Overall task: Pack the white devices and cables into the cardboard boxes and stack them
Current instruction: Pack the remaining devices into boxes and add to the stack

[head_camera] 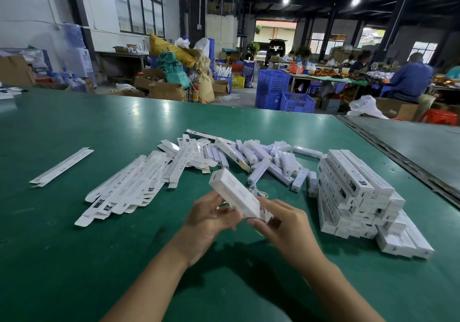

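Low centre: left hand [211, 219] and right hand [281, 222] both gripping one white box [234, 192], tilted above the green table [74, 259]. Packed stack [356, 192] right, flat boxes [132, 184] left, loose white devices [268, 159] further back.

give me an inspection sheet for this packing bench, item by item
surface: green table, bare at the near edge.
job's things: box held above the table; flat boxes fanned at left; loose devices in the middle; stack of packed boxes at right.
clutter: lone flat box lying apart, far left.
grippers: left hand and right hand both grip the box.
cables: white cable on the table behind the box, partly hidden.
surroundings: blue crates, cartons, people at far tables.
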Demonstrator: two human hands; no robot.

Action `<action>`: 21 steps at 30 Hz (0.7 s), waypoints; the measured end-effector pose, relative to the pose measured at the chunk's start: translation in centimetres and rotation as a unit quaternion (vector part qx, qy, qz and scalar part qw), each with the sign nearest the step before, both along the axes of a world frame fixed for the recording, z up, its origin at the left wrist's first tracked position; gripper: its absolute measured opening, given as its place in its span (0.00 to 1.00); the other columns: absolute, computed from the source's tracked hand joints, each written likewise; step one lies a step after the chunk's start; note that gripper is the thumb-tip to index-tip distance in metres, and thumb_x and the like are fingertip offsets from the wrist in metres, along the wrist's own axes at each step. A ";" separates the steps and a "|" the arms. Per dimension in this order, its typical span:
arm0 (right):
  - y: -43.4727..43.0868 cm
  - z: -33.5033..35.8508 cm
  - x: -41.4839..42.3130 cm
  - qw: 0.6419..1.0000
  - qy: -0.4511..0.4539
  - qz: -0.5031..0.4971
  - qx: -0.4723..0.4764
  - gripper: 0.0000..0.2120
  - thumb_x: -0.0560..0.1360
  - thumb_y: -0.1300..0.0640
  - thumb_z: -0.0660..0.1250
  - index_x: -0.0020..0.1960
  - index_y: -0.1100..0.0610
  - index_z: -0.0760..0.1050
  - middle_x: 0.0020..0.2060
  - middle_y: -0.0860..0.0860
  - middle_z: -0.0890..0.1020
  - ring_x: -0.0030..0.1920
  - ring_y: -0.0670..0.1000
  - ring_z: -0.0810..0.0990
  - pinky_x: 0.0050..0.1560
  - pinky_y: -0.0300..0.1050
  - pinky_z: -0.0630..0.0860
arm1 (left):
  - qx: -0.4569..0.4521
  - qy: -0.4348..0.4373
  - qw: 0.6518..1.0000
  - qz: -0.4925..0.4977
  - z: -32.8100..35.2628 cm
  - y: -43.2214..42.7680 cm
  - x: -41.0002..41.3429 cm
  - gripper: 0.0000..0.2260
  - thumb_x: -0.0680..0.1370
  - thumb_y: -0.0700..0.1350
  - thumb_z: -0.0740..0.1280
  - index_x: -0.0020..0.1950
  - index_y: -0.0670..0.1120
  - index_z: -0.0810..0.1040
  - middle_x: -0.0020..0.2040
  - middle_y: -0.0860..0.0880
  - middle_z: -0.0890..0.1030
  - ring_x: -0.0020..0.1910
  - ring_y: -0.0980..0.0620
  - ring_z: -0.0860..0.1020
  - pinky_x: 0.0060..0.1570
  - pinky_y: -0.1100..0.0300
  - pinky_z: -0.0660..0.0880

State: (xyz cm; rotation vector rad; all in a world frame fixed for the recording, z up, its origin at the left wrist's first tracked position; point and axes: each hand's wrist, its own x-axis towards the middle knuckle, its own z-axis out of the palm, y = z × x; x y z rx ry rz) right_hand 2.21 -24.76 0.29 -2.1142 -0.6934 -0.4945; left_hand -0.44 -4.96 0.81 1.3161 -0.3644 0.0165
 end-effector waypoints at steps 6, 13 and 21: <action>1.6 0.5 2.4 0.985 0.120 -0.003 0.126 0.14 0.75 0.36 0.62 0.57 0.37 0.78 0.51 0.41 0.82 0.37 0.43 0.80 0.40 0.43 0.78 | -0.047 0.024 0.985 0.167 -0.3 -0.9 0.9 0.12 0.65 0.50 0.76 0.46 0.50 0.86 0.45 0.47 0.87 0.42 0.54 0.84 0.40 0.64 0.79; 3.7 -0.5 11.4 0.922 0.268 -0.164 -0.226 0.29 0.78 0.32 0.52 0.76 0.35 0.48 0.74 0.60 0.58 0.74 0.61 0.54 0.70 0.63 0.57 | -0.190 0.083 0.952 0.228 0.2 0.3 1.4 0.12 0.67 0.43 0.73 0.48 0.42 0.78 0.46 0.45 0.84 0.43 0.48 0.85 0.40 0.59 0.82; 4.4 -1.5 14.8 0.909 0.250 -0.217 -0.252 0.26 0.77 0.33 0.56 0.69 0.47 0.65 0.66 0.59 0.70 0.69 0.61 0.66 0.68 0.61 0.64 | -0.230 0.117 0.928 0.269 -0.4 1.1 2.2 0.12 0.69 0.45 0.73 0.48 0.42 0.76 0.46 0.42 0.84 0.40 0.51 0.85 0.36 0.61 0.81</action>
